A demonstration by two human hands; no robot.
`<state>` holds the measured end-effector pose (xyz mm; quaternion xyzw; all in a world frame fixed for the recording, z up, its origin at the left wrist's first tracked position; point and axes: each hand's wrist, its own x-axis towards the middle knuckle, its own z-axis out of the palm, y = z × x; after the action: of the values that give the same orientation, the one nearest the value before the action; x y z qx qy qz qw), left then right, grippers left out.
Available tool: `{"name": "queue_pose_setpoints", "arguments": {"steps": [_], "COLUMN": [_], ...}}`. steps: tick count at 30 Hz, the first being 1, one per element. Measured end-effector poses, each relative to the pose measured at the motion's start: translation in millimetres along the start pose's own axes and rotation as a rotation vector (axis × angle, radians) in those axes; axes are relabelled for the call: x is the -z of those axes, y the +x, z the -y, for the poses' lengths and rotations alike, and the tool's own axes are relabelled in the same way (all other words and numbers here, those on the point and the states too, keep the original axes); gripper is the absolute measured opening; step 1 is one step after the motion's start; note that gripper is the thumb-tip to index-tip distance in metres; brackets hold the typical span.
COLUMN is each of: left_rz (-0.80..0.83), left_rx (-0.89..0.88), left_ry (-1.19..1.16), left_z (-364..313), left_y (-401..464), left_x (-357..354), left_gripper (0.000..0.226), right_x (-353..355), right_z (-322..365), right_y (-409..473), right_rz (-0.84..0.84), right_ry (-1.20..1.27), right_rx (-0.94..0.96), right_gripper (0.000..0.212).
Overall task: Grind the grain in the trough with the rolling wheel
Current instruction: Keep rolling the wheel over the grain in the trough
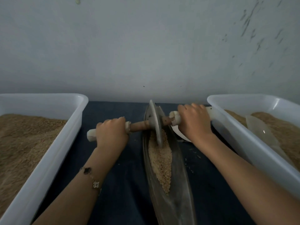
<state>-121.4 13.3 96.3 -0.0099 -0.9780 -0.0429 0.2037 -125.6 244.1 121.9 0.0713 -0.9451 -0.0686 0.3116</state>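
A long, narrow metal trough (180, 189) lies lengthwise on the dark blue cloth, running away from me. Pale brown grain (161, 164) fills its middle groove. A grey metal rolling wheel (155, 121) stands upright in the trough's far part, its rim sunk in the grain. A wooden axle (138, 126) passes through it, wrapped in white cloth at both ends. My left hand (112, 133) grips the left handle. My right hand (194, 120) grips the right handle, which sits further from me than the left.
A white plastic tub (53, 153) of brown grain stands to the left. Another white tub (253, 148) on the right holds grain and a clear plastic scoop (261, 132). A grey wall rises just behind. Loose grains lie scattered on the cloth (125, 192).
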Motion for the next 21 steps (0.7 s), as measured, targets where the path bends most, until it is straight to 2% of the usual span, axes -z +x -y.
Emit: {"name": "queue_pose_setpoints", "arguments": {"steps": [2,4,7,9,12,15,18,21], "left_rz": [-0.056,-0.047,-0.033,-0.05,-0.063,0.013,0.041,0.061], "left_rx": [-0.06,-0.12,-0.261,-0.358,-0.401,-0.368,-0.245,-0.148], "left_ry": [0.047,0.062,0.073,-0.032,-0.05,-0.039,0.044,0.007], "left_z": [-1.0,0.5,-1.4,-0.7,4.2,3.4,0.4,-4.5], "left_y": [-15.1,-32.3,-66.5,-84.5,-95.8,-88.1,-58.6,-21.5], "left_x": [8.3,21.9,49.9,65.9,71.6,67.2,48.0,29.5], "left_gripper": [0.021,0.025,0.042,0.05,0.052,0.052,0.029,0.019], "right_x": [8.9,23.0,52.9,73.6,83.3,80.5,56.1,24.3], "right_z": [0.5,-1.8,-4.9,-7.4,-10.5,-8.8,-7.1,-4.9], "right_y": [-23.2,-49.3,-85.6,-100.1,-110.6,-102.8,-87.5,-53.3], "right_rz": [-0.012,0.016,0.121,0.262,0.413,0.345,0.302,0.166], "right_ry": [0.073,0.133,0.152,0.1,0.048,0.02,0.11,0.072], "right_rx": [-0.017,-0.016,-0.019,-0.027,-0.018,-0.038,-0.09,-0.06], "right_gripper": [0.025,0.032,0.043,0.052,0.041,0.039,0.023,0.018]}}
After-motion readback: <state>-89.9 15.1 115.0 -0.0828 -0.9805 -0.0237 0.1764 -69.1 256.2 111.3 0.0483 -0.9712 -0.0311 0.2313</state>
